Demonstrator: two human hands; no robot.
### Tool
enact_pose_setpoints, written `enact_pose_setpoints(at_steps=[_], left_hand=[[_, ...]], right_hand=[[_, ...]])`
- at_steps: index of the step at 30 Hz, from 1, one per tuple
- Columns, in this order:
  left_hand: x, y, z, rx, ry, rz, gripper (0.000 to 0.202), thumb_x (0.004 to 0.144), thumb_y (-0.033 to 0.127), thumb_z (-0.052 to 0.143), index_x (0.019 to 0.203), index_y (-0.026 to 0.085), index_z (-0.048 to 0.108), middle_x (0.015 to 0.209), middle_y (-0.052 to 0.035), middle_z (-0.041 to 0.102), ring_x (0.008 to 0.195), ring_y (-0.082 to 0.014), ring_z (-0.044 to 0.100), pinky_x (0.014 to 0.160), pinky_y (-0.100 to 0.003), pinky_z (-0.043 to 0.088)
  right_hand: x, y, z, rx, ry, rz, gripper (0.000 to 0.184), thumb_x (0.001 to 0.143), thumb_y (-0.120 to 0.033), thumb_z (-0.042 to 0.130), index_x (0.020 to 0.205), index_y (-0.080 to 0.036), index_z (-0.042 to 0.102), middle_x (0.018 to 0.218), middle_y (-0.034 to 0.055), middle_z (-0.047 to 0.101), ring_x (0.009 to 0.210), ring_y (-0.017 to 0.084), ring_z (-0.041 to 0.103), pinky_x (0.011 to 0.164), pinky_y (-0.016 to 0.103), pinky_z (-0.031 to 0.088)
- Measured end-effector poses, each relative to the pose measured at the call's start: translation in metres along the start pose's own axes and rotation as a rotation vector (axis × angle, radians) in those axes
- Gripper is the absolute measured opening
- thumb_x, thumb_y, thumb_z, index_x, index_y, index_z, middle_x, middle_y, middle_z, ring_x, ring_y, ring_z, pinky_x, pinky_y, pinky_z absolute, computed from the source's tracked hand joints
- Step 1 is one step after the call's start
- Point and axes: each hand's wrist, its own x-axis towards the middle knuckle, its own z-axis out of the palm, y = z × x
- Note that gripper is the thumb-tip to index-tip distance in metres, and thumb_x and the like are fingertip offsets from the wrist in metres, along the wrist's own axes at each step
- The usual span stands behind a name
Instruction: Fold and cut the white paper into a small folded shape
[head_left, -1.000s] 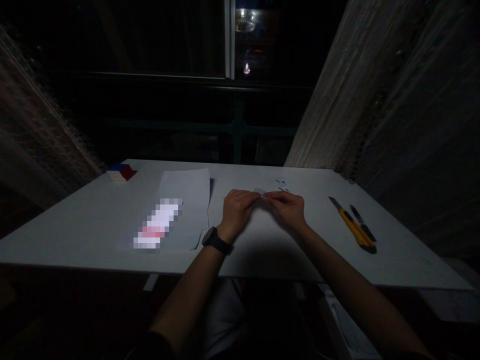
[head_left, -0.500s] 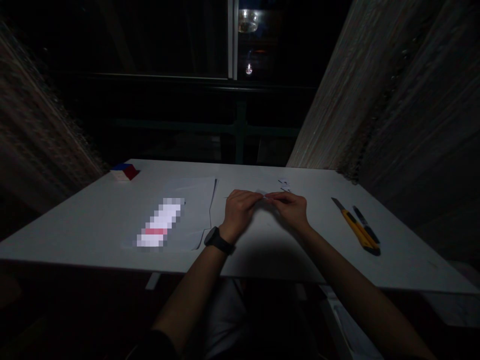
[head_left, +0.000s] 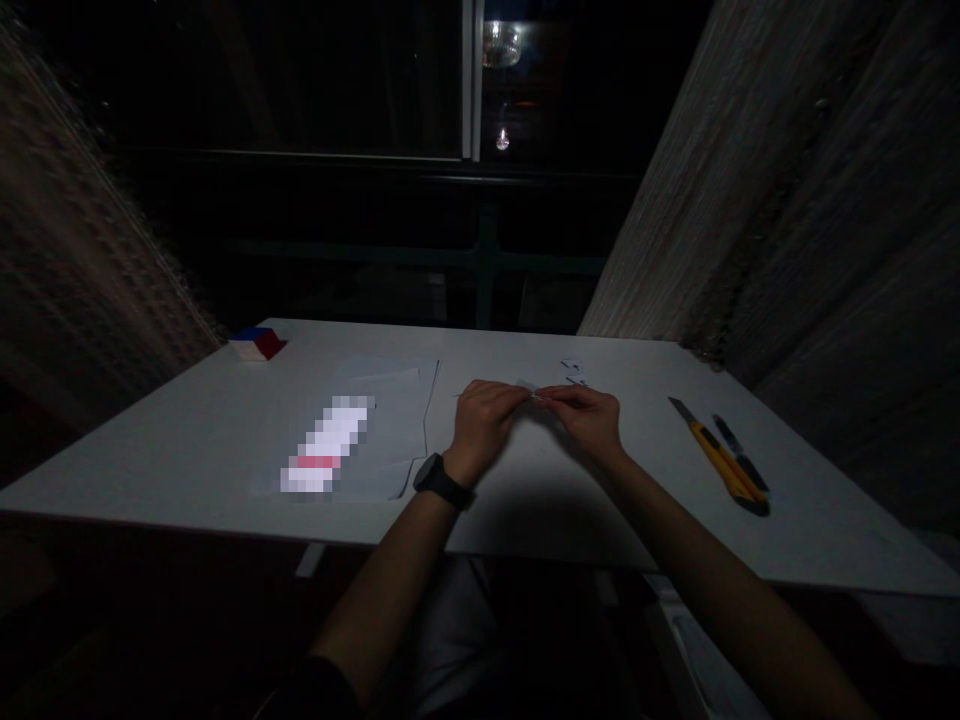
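Observation:
My left hand (head_left: 484,417), with a dark watch on the wrist, and my right hand (head_left: 589,418) meet over the middle of a white table (head_left: 187,440). Both hands have their fingers closed in a pinch on a small piece of white paper (head_left: 527,391) between them, just above the tabletop. The room is dim and the piece is mostly hidden by my fingers. A stack of white sheets (head_left: 390,420) lies just left of my left hand.
A yellow utility knife (head_left: 718,467) and a dark pen (head_left: 739,460) lie on the right of the table. Small paper scraps (head_left: 573,370) sit beyond my hands. A red, white and blue cube (head_left: 256,343) stands at the far left corner. Curtains hang on both sides.
The view has drifted slightly. My hands stay pinched together on the small paper piece in the same spot on the table.

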Motion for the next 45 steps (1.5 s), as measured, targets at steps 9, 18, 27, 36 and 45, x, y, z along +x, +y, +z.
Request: enact_pose_setpoints(at_steps=[9, 18, 27, 36, 45], left_hand=[[0.0, 0.0005, -0.0005, 0.011, -0.012, 0.001, 0.014, 0.083, 0.024, 0.056, 0.09, 0.02, 0.067, 0.085, -0.0032, 0.071, 0.079, -0.0162, 0.063, 0.073, -0.032, 0.043], [0.0002, 0.0001, -0.001, 0.002, -0.029, 0.004, 0.017, 0.083, 0.025, 0.055, 0.094, 0.021, 0.067, 0.087, -0.0038, 0.071, 0.081, -0.017, 0.063, 0.074, -0.033, 0.043], [-0.0001, 0.0004, -0.0009, -0.011, -0.016, 0.002, 0.015, 0.083, 0.022, 0.055, 0.091, 0.022, 0.067, 0.088, -0.0024, 0.071, 0.081, -0.0162, 0.063, 0.075, -0.032, 0.043], [-0.0002, -0.0008, -0.0002, 0.002, -0.011, 0.006, 0.014, 0.081, 0.023, 0.058, 0.091, 0.022, 0.067, 0.086, -0.0019, 0.071, 0.08, -0.0163, 0.063, 0.074, -0.032, 0.043], [-0.0007, -0.0008, 0.0, 0.007, -0.029, -0.007, 0.014, 0.082, 0.022, 0.056, 0.09, 0.021, 0.068, 0.086, -0.0031, 0.071, 0.081, -0.0169, 0.064, 0.075, -0.033, 0.043]], right_hand=[[0.0002, 0.0014, -0.0005, 0.0, -0.013, 0.007, 0.01, 0.06, -0.028, 0.074, 0.066, -0.021, 0.071, 0.07, 0.0017, 0.071, 0.07, 0.019, 0.067, 0.071, 0.032, 0.053], [0.0003, 0.0004, -0.0011, 0.05, -0.034, 0.005, 0.008, 0.06, -0.026, 0.074, 0.066, -0.021, 0.071, 0.071, 0.0016, 0.071, 0.071, 0.019, 0.067, 0.073, 0.033, 0.053], [0.0013, -0.0007, -0.0012, 0.074, -0.043, 0.042, 0.01, 0.058, -0.028, 0.075, 0.064, -0.021, 0.07, 0.071, 0.0022, 0.071, 0.071, 0.02, 0.067, 0.072, 0.033, 0.053], [0.0028, 0.0015, -0.0018, 0.105, -0.064, 0.075, 0.012, 0.056, -0.029, 0.076, 0.063, -0.021, 0.07, 0.071, 0.0025, 0.071, 0.071, 0.02, 0.067, 0.073, 0.034, 0.053], [0.0036, -0.002, -0.0029, -0.01, -0.048, 0.087, 0.015, 0.057, -0.031, 0.074, 0.067, -0.02, 0.071, 0.069, 0.0029, 0.071, 0.069, 0.02, 0.067, 0.07, 0.033, 0.053]])
